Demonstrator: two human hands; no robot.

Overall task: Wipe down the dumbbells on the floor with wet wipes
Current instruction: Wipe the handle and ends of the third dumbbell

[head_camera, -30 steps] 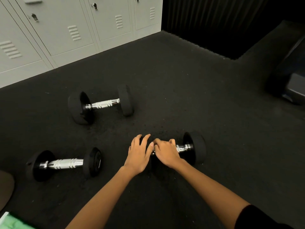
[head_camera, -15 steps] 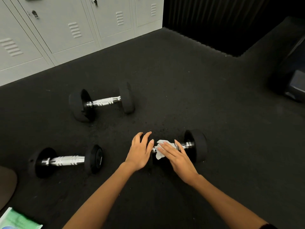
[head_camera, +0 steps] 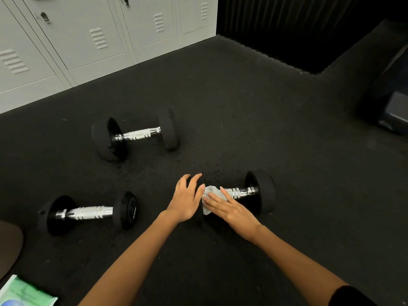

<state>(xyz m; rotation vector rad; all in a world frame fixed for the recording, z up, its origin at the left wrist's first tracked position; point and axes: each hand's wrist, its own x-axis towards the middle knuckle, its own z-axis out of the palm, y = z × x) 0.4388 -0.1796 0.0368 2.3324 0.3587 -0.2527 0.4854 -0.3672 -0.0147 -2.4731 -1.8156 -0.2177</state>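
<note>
- My right hand (head_camera: 229, 207) lies flat, fingers straight, pressing the wipe (head_camera: 211, 195) onto the handle of the near dumbbell (head_camera: 254, 192) on the floor (head_camera: 242, 107). Nothing is clamped there: the grip is open, only pressing down.
- My left hand (head_camera: 187, 198) is spread, open too, over the dumbbell's left head, which it hides from me. I judge it is steadying that end.
- Because the wipe is pinned and not held, a hard stroke could slide my palm off it and leave it bunched on the handle.
- The heads look round. If I push sideways across the handle while my left hand eases off, the dumbbell may roll away toward the far one (head_camera: 134, 135).
- The knurled chrome could snag and tear the thin wipe, leaving bits in the grooves.
- I reach only the top of the handle from here. The underside and the right head would go unwiped unless I turn the dumbbell.
- Dark grit lies on the floor just beyond my hands. If the wipe's hanging edge drags there, it will smear dirt back onto the metal.
- Two more dumbbells, the far one and the left one (head_camera: 88, 213), wait well apart. One wipe may dry out, and the pack (head_camera: 24, 293) lies at the view's lower left, a long reach.
</note>
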